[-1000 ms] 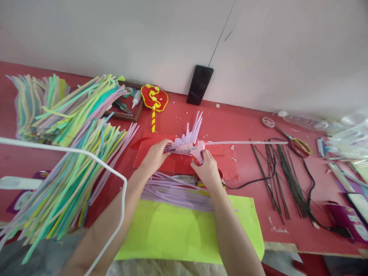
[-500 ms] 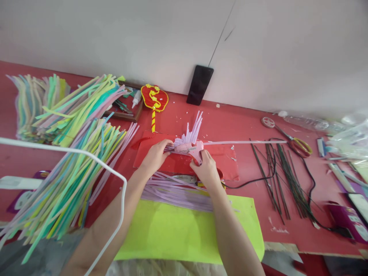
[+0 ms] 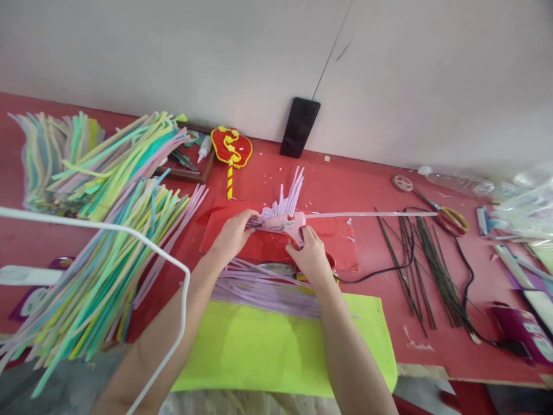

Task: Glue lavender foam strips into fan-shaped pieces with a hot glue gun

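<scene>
A pink glue gun (image 3: 281, 223) is gripped in my right hand (image 3: 310, 249), fingers wrapped round its handle. Its nozzle points left, and a long pale glue stick (image 3: 371, 214) sticks out of its back to the right. My left hand (image 3: 233, 233) is closed at the left end of a row of short lilac pipe cleaners (image 3: 288, 199), close by the nozzle; its fingertips are partly hidden. Under both hands lies a red board (image 3: 345, 245). Below it, longer lilac pipe cleaners (image 3: 259, 291) rest across a lime-green sheet (image 3: 276, 346).
Large bundles of coloured pipe cleaners (image 3: 112, 253) cover the left side. Behind are a red and yellow fan shape (image 3: 232, 147) and a phone (image 3: 300, 128) against the wall. Scissors (image 3: 451, 219), dark stems (image 3: 432, 265) and a black cord (image 3: 375, 276) lie right. A white bar (image 3: 159, 248) crosses front left.
Both hands stay almost still, with the glue gun in the same place. The glue stick's far end reaches slightly farther right.
</scene>
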`<state>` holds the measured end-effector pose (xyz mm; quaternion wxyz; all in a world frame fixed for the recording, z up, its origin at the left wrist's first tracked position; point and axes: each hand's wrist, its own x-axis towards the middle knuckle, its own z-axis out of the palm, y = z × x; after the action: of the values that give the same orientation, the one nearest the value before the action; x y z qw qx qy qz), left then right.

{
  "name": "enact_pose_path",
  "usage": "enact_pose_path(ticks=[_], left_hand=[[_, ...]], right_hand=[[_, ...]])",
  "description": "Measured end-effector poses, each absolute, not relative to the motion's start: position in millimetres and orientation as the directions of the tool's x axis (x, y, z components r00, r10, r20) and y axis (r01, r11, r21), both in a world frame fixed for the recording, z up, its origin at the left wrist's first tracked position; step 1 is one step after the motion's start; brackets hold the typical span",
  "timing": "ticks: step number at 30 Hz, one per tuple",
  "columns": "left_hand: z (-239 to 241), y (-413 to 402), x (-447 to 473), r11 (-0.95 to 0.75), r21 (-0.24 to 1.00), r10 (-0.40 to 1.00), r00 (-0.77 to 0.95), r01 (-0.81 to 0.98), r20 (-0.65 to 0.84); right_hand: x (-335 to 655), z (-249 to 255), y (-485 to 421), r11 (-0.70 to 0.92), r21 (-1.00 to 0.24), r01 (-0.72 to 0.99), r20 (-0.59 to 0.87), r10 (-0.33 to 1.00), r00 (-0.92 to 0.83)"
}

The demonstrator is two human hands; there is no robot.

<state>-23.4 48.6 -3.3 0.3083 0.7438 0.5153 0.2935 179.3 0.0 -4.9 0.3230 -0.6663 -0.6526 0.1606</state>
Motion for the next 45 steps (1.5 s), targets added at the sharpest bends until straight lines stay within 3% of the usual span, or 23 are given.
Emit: enact_pose_path(ticks=[45], left_hand=[[-4.8,50.0,-24.6,-0.283,0.767,0.947,0.297,0.577,0.125]], right_hand=[[198.2,13.8,-9.4,0.022,-0.581,0.814,0.214,0.969,0.126]])
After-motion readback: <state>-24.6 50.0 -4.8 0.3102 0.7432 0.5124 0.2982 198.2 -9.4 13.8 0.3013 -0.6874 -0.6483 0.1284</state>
